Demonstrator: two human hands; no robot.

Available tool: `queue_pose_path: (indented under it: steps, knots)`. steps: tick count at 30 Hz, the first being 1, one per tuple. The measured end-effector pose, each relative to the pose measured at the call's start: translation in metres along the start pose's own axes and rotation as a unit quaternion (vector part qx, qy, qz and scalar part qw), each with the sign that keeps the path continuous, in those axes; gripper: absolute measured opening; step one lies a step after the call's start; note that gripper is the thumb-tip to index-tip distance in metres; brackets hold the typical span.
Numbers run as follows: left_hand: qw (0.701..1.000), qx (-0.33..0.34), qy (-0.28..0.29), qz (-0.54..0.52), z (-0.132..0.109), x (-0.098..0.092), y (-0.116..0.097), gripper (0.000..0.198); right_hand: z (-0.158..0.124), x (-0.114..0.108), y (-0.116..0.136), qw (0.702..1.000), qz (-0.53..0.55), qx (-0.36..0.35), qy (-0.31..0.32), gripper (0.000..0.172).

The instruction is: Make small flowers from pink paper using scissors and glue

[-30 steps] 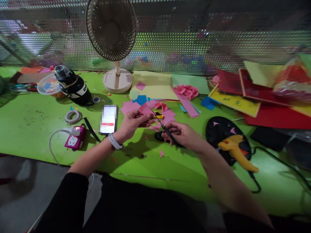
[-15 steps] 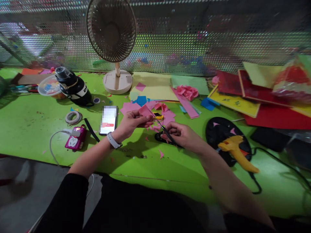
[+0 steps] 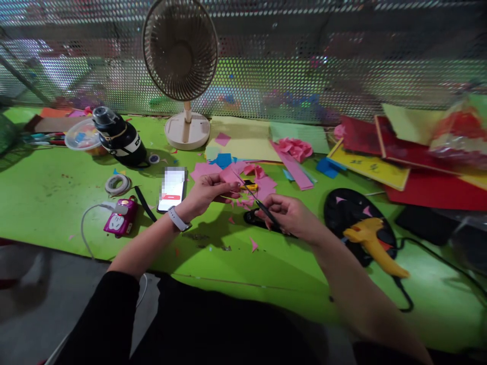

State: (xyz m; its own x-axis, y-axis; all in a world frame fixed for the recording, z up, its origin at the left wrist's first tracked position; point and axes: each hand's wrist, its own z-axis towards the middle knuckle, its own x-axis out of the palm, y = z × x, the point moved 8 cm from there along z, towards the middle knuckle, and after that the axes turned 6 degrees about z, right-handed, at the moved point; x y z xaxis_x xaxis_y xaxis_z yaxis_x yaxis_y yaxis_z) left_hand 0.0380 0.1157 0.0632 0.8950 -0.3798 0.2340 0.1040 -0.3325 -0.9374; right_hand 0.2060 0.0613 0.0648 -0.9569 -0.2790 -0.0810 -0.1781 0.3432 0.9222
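Head view: left hand pinched a pink paper piece above pink scraps on the green table, while right hand gripped dark scissors, blades pointing at that piece and overlapping its right edge, contact unclear. Writing: black bottle had a white band with dark letters, cut off by the curve; yellow board at right bore dark characters, too blurred to read. Phone screen was partly pixelated, red bar visible, text illegible.
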Motion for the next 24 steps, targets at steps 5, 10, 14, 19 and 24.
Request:
queue_pose_path:
  steps: [5, 10, 14, 19, 24]
  knots:
    - [0.999, 0.034, -0.012, 0.029, -0.0010, -0.0047, -0.0083, 0.030, -0.0031, -0.0029, 0.0037, 1.000, -0.007, 0.014, -0.004, 0.061]
    - [0.998, 0.031, -0.016, 0.043, 0.0006, -0.0049, -0.0059, 0.036, -0.0036, -0.0009, 0.0055, 1.000, -0.008, 0.017, 0.002, 0.061]
    - [0.998, 0.032, -0.016, 0.046, 0.0006, -0.0047, -0.0063, 0.039, -0.0026, 0.0005, 0.0032, 1.000, 0.000, 0.013, 0.003, 0.060]
    - [0.999, 0.028, -0.008, 0.029, -0.0002, -0.0042, -0.0069, 0.041, -0.0007, -0.0018, -0.0022, 1.000, 0.005, 0.004, 0.003, 0.059]
    - [0.999, 0.034, 0.012, 0.020, 0.0001, -0.0017, -0.0070, 0.041, -0.0006, -0.0018, 0.0003, 1.000, -0.004, 0.002, 0.003, 0.059]
